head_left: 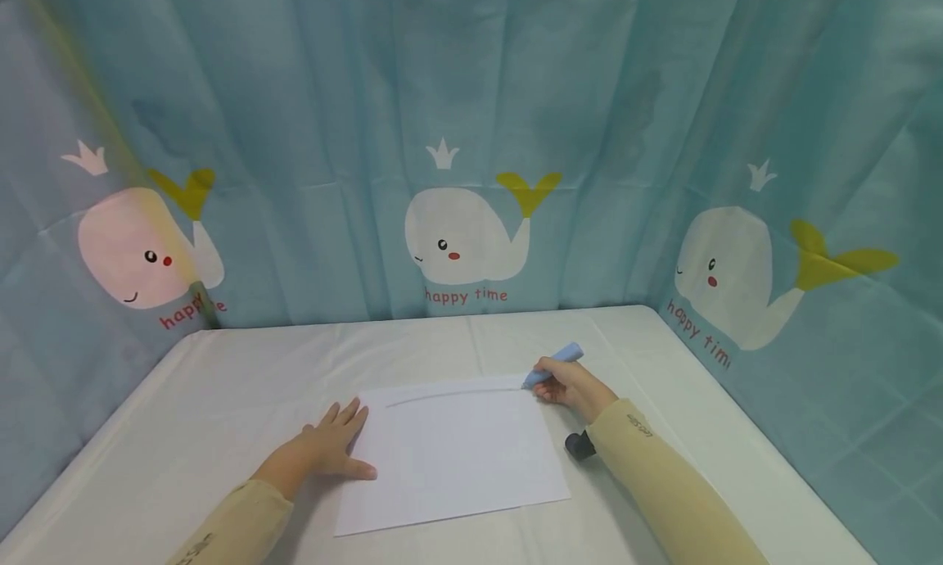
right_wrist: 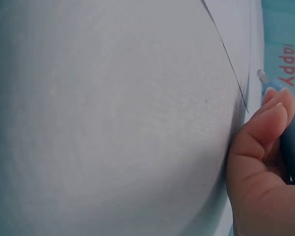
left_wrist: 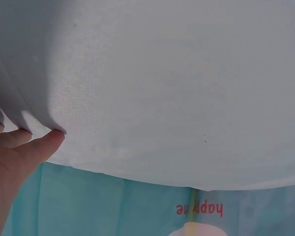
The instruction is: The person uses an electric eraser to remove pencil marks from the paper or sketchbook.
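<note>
A white sheet of paper (head_left: 457, 454) lies on the table (head_left: 221, 385), with a thin curved line drawn near its far edge. My left hand (head_left: 327, 446) rests flat on the paper's left edge, fingers straight. In the left wrist view the fingertips (left_wrist: 49, 140) touch the white surface. My right hand (head_left: 570, 385) grips a light blue pen (head_left: 554, 363) at the paper's far right corner, tip down by the end of the line. The right wrist view shows the pen (right_wrist: 290, 142) held by curled fingers (right_wrist: 265, 128), its tip beside the drawn line (right_wrist: 226, 54).
A white cloth covers the table. Teal curtains (head_left: 471, 139) printed with white whales enclose it on three sides. A small dark object (head_left: 579, 445) lies under my right forearm beside the paper.
</note>
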